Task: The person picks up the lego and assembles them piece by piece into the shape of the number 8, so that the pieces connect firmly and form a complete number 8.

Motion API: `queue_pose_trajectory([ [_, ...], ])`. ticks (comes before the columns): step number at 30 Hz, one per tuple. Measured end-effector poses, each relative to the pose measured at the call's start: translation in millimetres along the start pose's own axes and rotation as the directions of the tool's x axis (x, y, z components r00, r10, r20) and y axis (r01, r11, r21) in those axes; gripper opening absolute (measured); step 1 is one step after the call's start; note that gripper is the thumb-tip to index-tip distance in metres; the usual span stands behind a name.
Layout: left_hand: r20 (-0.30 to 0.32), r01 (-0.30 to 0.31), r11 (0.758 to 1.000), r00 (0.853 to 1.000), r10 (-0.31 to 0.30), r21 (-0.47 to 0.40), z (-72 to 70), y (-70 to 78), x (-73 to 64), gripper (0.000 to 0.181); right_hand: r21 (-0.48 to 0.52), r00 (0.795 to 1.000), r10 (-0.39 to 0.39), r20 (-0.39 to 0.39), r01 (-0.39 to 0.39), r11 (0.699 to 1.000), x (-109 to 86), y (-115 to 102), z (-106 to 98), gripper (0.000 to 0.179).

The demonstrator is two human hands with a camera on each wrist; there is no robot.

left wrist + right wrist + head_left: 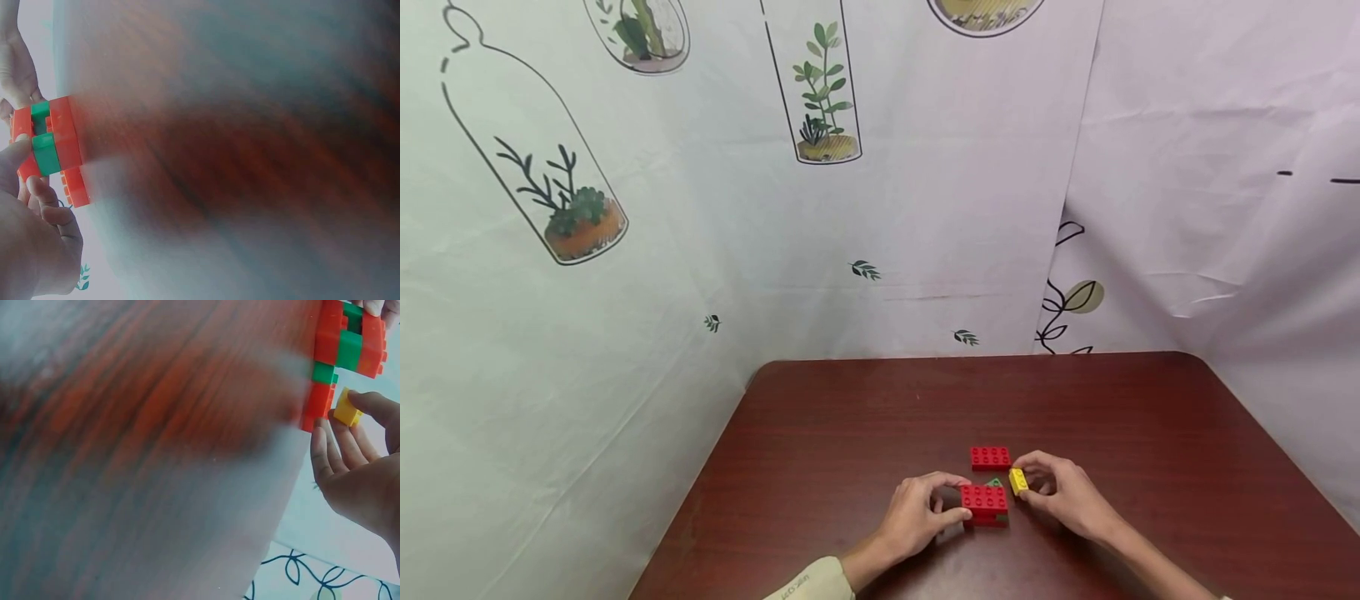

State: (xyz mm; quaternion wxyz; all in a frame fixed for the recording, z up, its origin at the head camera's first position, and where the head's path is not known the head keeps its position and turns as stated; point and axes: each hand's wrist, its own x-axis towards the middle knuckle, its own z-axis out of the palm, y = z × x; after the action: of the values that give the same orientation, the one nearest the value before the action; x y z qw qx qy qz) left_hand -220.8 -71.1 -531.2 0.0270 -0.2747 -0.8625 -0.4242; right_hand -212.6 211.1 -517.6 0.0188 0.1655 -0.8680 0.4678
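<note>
A stack of toy building bricks [984,497] stands on the table, with red bricks above and below and green bricks [45,154] between them. My left hand [916,515] holds this stack at its left side, the thumb on the near face. Between thumb and fingers, my right hand [1067,493] pinches a small yellow brick [1018,482], just right of the stack and apart from it. Behind the stack lies another red brick [990,457]. Also there, a green brick [323,373] is partly hidden by the stack in the head view.
The dark red-brown wooden table [850,417] reaches back to a white cloth wall [925,225] printed with plants in glass jars. Cloth also hangs along the left and right sides.
</note>
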Motion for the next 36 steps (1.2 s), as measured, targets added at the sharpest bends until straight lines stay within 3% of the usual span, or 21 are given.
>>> queue_pose_trajectory([
  [8, 0.014, -0.001, 1.000, 1.000, 0.001, -0.019, 0.6, 0.3, -0.4, 0.030, 0.013, 0.999, -0.006, -0.034, 0.007, 1.000, -3.2, -7.7, -0.2, 0.033],
  [15, 0.029, 0.041, 0.997, 0.999, -0.040, -0.065, -0.7, -1.5, -6.0, 0.032, 0.048, 1.000, 0.009, 0.016, -0.009, 0.999, -3.3, -15.4, 5.4, 0.034],
  [21, 0.041, 0.016, 0.999, 0.999, -0.014, -0.043, -5.1, -4.9, 2.9, 0.032, 0.104, 1.000, -0.011, -0.001, 0.011, 0.994, -0.6, -24.2, 6.1, 0.036],
  [28, 0.046, 0.005, 1.000, 0.999, -0.004, -0.013, -12.3, -8.8, 4.5, 0.032, 0.165, 0.999, -0.014, 0.037, 0.008, 0.986, 2.2, -33.0, 13.8, 0.034],
  [36, 0.034, -0.028, 1.000, 0.999, 0.029, -0.014, -8.9, -14.2, 3.4, 0.032, 0.126, 0.999, -0.018, 0.046, 0.012, 0.992, -0.9, -36.1, 16.6, 0.035],
])
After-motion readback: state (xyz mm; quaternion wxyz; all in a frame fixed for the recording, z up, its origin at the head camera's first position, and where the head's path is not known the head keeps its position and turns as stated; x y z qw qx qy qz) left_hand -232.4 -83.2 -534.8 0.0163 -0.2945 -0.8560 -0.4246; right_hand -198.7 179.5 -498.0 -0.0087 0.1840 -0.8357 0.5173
